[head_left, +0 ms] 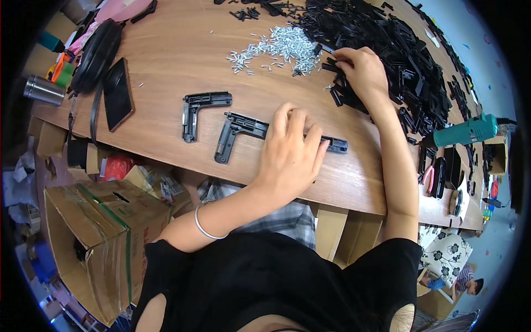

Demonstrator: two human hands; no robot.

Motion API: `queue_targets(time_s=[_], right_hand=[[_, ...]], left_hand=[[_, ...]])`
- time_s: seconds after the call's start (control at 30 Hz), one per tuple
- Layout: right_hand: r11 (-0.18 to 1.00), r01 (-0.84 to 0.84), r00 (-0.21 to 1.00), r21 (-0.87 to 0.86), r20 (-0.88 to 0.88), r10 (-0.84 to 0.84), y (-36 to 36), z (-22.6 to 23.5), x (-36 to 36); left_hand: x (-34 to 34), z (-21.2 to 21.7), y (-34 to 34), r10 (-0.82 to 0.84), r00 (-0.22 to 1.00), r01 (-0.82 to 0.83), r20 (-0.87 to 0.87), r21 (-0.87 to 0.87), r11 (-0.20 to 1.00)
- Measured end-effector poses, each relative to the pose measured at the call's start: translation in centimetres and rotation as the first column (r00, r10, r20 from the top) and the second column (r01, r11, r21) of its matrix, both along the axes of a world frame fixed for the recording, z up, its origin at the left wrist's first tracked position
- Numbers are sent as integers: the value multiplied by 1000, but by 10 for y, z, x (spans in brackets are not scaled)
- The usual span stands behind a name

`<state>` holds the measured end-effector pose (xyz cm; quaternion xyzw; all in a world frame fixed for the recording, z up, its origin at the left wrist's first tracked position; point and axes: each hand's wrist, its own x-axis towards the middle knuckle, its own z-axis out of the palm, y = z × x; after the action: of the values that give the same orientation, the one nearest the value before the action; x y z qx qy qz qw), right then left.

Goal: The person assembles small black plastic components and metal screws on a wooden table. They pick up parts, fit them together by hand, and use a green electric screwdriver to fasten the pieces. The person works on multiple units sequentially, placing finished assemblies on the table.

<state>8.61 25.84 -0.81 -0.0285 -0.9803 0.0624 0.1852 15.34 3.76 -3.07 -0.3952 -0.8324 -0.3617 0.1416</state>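
My left hand (290,152) lies bent over a pistol-shaped black plastic part (250,126) on the table, its fingers closed on it. The grip end shows to the left of the hand and the barrel end to the right; the middle is hidden under my fingers. To the left lies a smaller L-shaped black plastic part (191,113), untouched. My right hand (362,69) is at the near left edge of a heap of black plastic parts (409,61). Its thumb and forefinger are pinched together among small black pieces; what they hold cannot be made out.
Small silver pins or screws (290,44) are heaped left of the black parts. A teal power screwdriver (464,131) and pink-handled pliers (428,178) are at the right. A phone (118,94), black case (98,55) and steel cup (44,90) are at the left. A cardboard box (105,238) stands below the table.
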Motion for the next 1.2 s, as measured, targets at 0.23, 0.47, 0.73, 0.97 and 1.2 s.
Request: queue_targets(time_s=[0.23,0.47,0.73,0.97,1.2], right_hand=[[646,-153,988,-747,-93,126,-7,28,29],[589,-119,967,-799,43,253,-38,44,74],[506,-79,987,-859,5,163,-50,14,127],[906,-304,952,-294,-113,283,-60,5,128],[925,-346,938,-159,-78,338,-64,-2,127]], left_hand=[[-24,30,-78,84,993,-72,80,-144,987],[-44,2,-93,166,985,-161,35,-114,980],[-50,-6,-62,144,987,-150,-65,-94,984],[-8,4,-36,-94,985,102,143,-49,994],[-5,-7,-29,-120,981,126,151,-32,991]])
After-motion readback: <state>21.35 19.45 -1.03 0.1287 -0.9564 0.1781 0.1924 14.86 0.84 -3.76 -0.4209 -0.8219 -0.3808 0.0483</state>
